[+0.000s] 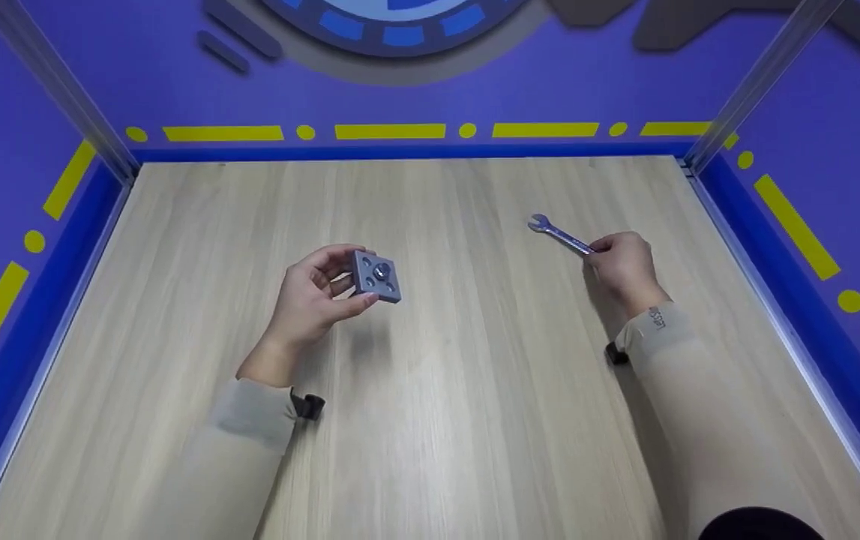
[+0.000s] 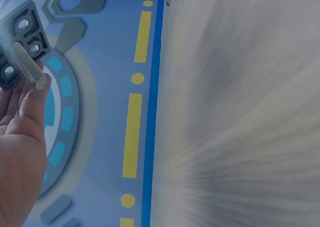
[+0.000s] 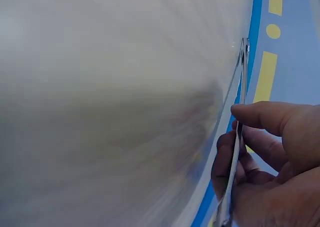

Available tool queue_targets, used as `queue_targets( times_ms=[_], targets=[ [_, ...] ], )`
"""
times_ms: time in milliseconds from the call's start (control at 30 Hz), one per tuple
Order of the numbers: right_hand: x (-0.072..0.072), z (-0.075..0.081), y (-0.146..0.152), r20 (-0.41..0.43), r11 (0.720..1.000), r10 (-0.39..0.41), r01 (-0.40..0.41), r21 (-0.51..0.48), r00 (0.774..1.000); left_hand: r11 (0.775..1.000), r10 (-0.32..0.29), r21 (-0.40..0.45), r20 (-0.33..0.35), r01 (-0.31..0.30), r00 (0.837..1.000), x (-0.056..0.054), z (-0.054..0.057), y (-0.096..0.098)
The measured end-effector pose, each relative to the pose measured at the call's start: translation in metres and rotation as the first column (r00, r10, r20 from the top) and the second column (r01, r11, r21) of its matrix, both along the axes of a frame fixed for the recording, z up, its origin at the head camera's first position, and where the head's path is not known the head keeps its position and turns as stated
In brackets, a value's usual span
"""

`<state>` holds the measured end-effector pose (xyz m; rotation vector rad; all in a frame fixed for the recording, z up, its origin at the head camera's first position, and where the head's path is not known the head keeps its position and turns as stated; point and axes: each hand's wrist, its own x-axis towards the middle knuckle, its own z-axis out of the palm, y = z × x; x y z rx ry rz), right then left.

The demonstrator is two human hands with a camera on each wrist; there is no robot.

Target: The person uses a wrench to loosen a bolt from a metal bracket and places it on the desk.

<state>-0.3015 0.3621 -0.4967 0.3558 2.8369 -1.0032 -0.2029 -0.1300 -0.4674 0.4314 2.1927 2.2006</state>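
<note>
My left hand holds a grey square plate by its edges, raised above the table. Holes show near the plate's corners, and a bolt head sits at its middle. From the plate's other side, in the left wrist view, a long threaded bolt shank sticks out past the fingertips. Over on the right, my right hand pinches a silver wrench between thumb and fingers. The wrench's open-ended jaw points away to the upper left, while its other end lies hidden by the hand in the head view.
A wood-grain table spreads beneath both hands. Blue-purple panels with yellow markings stand along its back and both sides. Metal posts rise at the back corners. A dark round object shows at the bottom right edge.
</note>
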Motion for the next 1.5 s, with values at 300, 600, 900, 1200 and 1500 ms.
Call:
queue_targets(
  times_ms=[300,600,900,1200,1500],
  targets=[
    [0.000,-0.001,-0.002,0.065,0.994,0.037,-0.044,0.100,0.997,0.999,-0.014,-0.033,-0.010,0.014,1.000,0.001,0.001,0.002],
    [0.009,0.010,-0.018,0.028,0.999,0.029,-0.030,0.041,0.999,0.998,-0.012,-0.064,-0.007,0.012,1.000,0.004,0.001,0.001],
    [0.040,0.053,-0.075,-0.241,0.987,0.141,-0.156,-0.046,0.960,0.994,-0.036,-0.099,-0.001,0.036,0.999,0.005,0.004,0.009],
    [0.095,0.078,-0.157,-0.368,0.918,0.309,-0.377,-0.125,0.877,0.990,-0.071,-0.120,-0.003,0.071,0.997,0.013,0.008,0.021],
    [0.125,0.073,-0.203,-0.429,0.836,0.381,-0.503,-0.217,0.819,0.982,-0.140,-0.134,-0.029,0.135,0.990,0.017,0.009,0.033]
  ],
)
